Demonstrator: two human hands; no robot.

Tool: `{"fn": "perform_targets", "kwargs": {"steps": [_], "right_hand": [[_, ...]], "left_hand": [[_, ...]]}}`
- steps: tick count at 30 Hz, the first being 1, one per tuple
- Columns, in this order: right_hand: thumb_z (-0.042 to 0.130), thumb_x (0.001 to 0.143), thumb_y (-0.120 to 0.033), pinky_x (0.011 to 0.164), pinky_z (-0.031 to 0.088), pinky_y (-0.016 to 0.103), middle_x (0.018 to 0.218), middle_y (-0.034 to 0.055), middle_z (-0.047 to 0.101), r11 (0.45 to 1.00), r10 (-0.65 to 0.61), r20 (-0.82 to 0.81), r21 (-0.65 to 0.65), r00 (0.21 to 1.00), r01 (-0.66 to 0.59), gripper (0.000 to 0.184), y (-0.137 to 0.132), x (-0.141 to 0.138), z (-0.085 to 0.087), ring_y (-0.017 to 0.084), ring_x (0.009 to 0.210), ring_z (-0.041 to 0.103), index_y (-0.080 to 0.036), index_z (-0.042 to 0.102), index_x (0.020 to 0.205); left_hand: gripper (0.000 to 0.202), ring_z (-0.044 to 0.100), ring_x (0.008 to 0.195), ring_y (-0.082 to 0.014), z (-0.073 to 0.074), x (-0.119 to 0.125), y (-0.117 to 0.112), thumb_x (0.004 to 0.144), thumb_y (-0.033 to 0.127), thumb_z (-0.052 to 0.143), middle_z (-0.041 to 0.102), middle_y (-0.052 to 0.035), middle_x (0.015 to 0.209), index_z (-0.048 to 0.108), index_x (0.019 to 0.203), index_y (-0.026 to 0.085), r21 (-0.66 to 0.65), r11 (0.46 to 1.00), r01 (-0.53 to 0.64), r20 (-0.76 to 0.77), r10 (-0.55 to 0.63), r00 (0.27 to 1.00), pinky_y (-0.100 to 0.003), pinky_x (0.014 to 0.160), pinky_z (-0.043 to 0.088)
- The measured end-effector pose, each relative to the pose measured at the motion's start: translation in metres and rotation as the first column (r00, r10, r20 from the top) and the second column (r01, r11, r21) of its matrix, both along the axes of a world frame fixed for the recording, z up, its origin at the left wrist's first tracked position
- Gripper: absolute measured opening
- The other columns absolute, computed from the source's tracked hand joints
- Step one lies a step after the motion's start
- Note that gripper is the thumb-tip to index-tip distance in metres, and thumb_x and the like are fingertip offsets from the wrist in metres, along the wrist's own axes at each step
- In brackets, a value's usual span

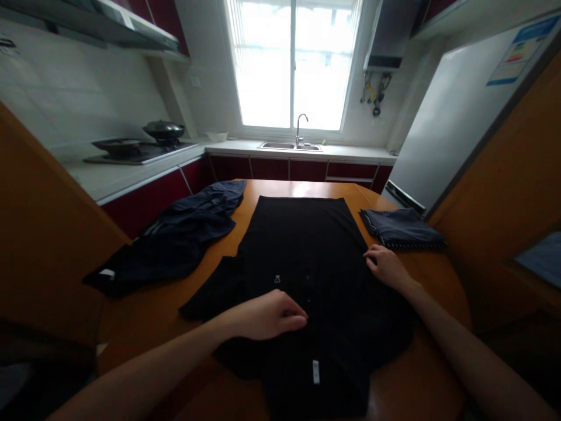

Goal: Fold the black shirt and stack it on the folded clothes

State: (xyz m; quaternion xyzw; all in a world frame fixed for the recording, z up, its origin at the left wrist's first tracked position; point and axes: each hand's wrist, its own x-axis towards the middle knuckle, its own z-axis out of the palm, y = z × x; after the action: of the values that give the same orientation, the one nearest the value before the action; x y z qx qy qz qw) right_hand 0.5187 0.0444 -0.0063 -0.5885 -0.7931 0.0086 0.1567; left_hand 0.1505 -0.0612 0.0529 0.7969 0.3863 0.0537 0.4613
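Observation:
A black short-sleeved shirt [302, 234] lies spread out on the table, its hem at the far end and its collar side near me. It has a small light logo on the chest, buttons down the middle and a white label [316, 372] near the collar. My left hand [276, 316] is closed over the chest, thumb and forefinger pinched together at the button placket. At the shirt's right side edge is my right hand [388, 268], its fingers curled onto the fabric. The fingertips of both hands are partly hidden.
Dark blue clothing [184, 234] lies loosely on the left of the wooden table [302, 188]. A folded dark garment [402, 227] rests at the right, close to my right hand. Beyond are a counter with a sink [280, 145], a stove [140, 153] and a fridge [451, 111].

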Motion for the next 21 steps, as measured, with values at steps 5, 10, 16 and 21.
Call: {"fn": "perform_targets", "kwargs": {"steps": [5, 10, 16, 21], "right_hand": [[0.051, 0.093, -0.023, 0.091, 0.045, 0.032, 0.105, 0.0092, 0.07, 0.998, -0.065, 0.006, 0.027, 0.998, 0.065, 0.026, -0.001, -0.004, 0.002, 0.021, 0.096, 0.064, -0.017, 0.072, 0.107], [0.054, 0.093, -0.025, 0.09, 0.045, 0.035, 0.106, 0.0118, 0.067, 0.98, -0.104, 0.018, 0.175, 0.994, 0.099, 0.024, 0.0, -0.002, 0.0, 0.025, 0.102, 0.059, -0.015, 0.072, 0.104], [0.057, 0.092, -0.03, 0.086, 0.045, 0.036, 0.098, 0.0088, 0.066, 0.988, -0.052, 0.073, 0.15, 0.996, 0.04, 0.019, 0.004, 0.0, -0.009, 0.025, 0.097, 0.058, -0.02, 0.074, 0.092], [0.052, 0.095, -0.031, 0.085, 0.044, 0.036, 0.098, 0.0092, 0.067, 0.989, -0.041, 0.064, 0.145, 0.997, 0.032, 0.024, 0.006, 0.0, -0.014, 0.024, 0.095, 0.06, -0.02, 0.074, 0.093]], "left_hand": [[0.034, 0.067, 0.079, -0.0165, -0.018, -0.011, 0.035, 0.099, 0.038, 0.048, 0.071, -0.0058, 0.095, 0.073, 0.107, 0.017, 0.345, 0.89, -0.298, 0.098, 0.282, 0.954, -0.027, 0.072, 0.051], [0.022, 0.061, 0.103, -0.0205, -0.037, -0.023, 0.06, 0.095, 0.023, 0.055, 0.064, -0.0076, 0.113, 0.069, 0.111, 0.019, 0.642, 0.72, -0.265, 0.069, 0.29, 0.954, -0.034, 0.094, 0.048], [0.007, 0.058, 0.097, -0.0218, -0.041, -0.026, 0.07, 0.093, 0.017, 0.06, 0.064, -0.0062, 0.101, 0.066, 0.094, 0.019, 0.68, 0.728, -0.087, -0.206, 0.303, 0.931, -0.033, 0.086, 0.048], [0.012, 0.058, 0.091, -0.0199, -0.038, -0.024, 0.068, 0.096, 0.014, 0.051, 0.062, -0.0064, 0.098, 0.061, 0.09, 0.018, 0.669, 0.741, -0.056, -0.243, 0.289, 0.926, -0.03, 0.081, 0.046]]}}
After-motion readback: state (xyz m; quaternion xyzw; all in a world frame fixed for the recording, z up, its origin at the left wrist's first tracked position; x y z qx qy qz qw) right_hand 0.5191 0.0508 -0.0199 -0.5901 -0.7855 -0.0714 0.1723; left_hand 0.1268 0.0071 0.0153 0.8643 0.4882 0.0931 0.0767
